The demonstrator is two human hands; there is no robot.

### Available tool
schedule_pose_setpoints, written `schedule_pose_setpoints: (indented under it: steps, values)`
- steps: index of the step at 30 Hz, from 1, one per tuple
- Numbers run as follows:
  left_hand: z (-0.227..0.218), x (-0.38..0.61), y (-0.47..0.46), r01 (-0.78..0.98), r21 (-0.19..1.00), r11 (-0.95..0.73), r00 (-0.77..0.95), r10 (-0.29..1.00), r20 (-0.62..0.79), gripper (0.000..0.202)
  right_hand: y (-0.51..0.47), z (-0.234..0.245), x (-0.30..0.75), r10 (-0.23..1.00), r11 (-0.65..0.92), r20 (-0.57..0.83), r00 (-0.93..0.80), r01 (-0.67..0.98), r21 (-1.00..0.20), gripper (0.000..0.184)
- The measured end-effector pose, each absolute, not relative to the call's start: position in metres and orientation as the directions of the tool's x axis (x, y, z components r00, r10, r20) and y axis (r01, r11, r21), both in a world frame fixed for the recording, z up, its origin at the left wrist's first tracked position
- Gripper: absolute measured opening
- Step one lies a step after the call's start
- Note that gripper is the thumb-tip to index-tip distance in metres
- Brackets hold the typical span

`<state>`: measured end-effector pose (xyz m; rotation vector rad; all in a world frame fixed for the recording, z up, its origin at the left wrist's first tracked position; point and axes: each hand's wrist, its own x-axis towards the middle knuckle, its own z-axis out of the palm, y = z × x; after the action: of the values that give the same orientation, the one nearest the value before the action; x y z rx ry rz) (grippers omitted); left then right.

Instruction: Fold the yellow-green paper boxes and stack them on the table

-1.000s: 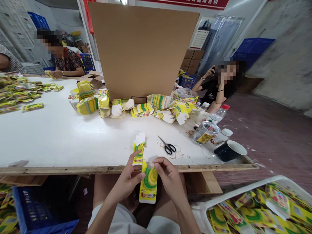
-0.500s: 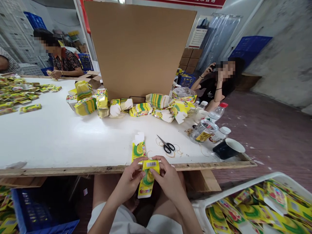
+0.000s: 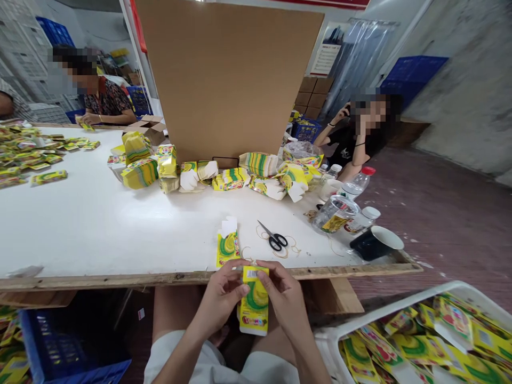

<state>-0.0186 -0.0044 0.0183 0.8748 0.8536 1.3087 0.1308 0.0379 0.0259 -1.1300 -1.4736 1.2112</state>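
Note:
Over my lap, just below the table's wooden front edge (image 3: 120, 279), I hold a small yellow and green carton (image 3: 254, 306) upright between both hands. My left hand (image 3: 219, 301) pinches its upper left side with closed fingers. My right hand (image 3: 282, 298) grips its top right, thumb and fingers pressed on the end flap. A second carton of the same kind (image 3: 228, 245) lies flat on the white table just beyond my hands, its white flaps open.
Black scissors (image 3: 273, 240) and rubber bands lie right of that carton. A jar (image 3: 333, 215), bottles and a dark cup (image 3: 375, 243) stand at the right corner. Carton stacks (image 3: 142, 173) line a big cardboard sheet (image 3: 228, 80). A white bin (image 3: 424, 341) with flat cartons sits lower right. Two people sit beyond.
The carton has swung from tilted to upright in my hands, with its top flap pressed down. Both hands stayed over my lap.

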Motion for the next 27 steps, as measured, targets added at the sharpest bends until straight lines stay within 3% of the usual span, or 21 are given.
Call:
schedule_pose_setpoints:
  steps: [2, 4, 6, 8, 10, 12, 14, 16, 23, 27]
  values:
    - [0.019, -0.006, -0.004, -0.422, 0.906, 0.036, 0.079, 0.997, -0.003, 0.034, 0.034, 0.028, 0.145, 0.982, 0.113, 0.090, -0.165, 0.142, -0.983, 0.027]
    - [0.016, -0.001, -0.002, -0.348, 0.938, -0.004, 0.064, 0.998, 0.028, 0.031, 0.029, 0.036, 0.176, 0.982, 0.180, 0.153, -0.106, 0.322, -0.929, 0.029]
    - [0.008, -0.009, 0.004, -0.134, 0.989, -0.063, -0.033, 0.998, 0.059, 0.030, 0.024, 0.048, 0.218, 0.955, 0.244, 0.297, -0.016, 0.616, -0.749, 0.034]
    - [-0.004, -0.026, 0.012, 0.155, 0.984, -0.082, -0.171, 0.979, 0.109, 0.032, 0.021, 0.059, 0.256, 0.888, 0.202, 0.459, 0.035, 0.866, -0.457, 0.047]
    - [-0.018, -0.044, 0.020, 0.323, 0.945, -0.057, -0.240, 0.961, 0.140, 0.034, 0.022, 0.061, 0.273, 0.845, 0.161, 0.534, 0.028, 0.939, -0.304, 0.055]
    - [-0.030, -0.055, 0.025, 0.366, 0.930, -0.041, -0.237, 0.962, 0.135, 0.033, 0.030, 0.051, 0.259, 0.861, 0.214, 0.509, -0.001, 0.908, -0.360, 0.052]
    - [-0.037, -0.057, 0.027, 0.377, 0.925, -0.041, -0.204, 0.971, 0.127, 0.034, 0.043, 0.031, 0.219, 0.912, 0.277, 0.407, -0.046, 0.801, -0.531, 0.041]
    - [-0.041, -0.055, 0.027, 0.391, 0.919, -0.050, -0.175, 0.976, 0.128, 0.036, 0.059, 0.009, 0.168, 0.965, 0.245, 0.244, -0.099, 0.672, -0.699, 0.030]
    - [-0.041, -0.053, 0.025, 0.312, 0.947, -0.076, -0.171, 0.976, 0.134, 0.035, 0.098, -0.029, 0.073, 0.984, 0.172, 0.164, -0.063, 0.557, -0.813, 0.002]
    - [-0.040, -0.055, 0.025, 0.121, 0.990, -0.068, -0.255, 0.962, 0.097, 0.035, 0.101, -0.027, 0.080, 0.995, 0.100, 0.093, -0.038, 0.389, -0.916, 0.013]
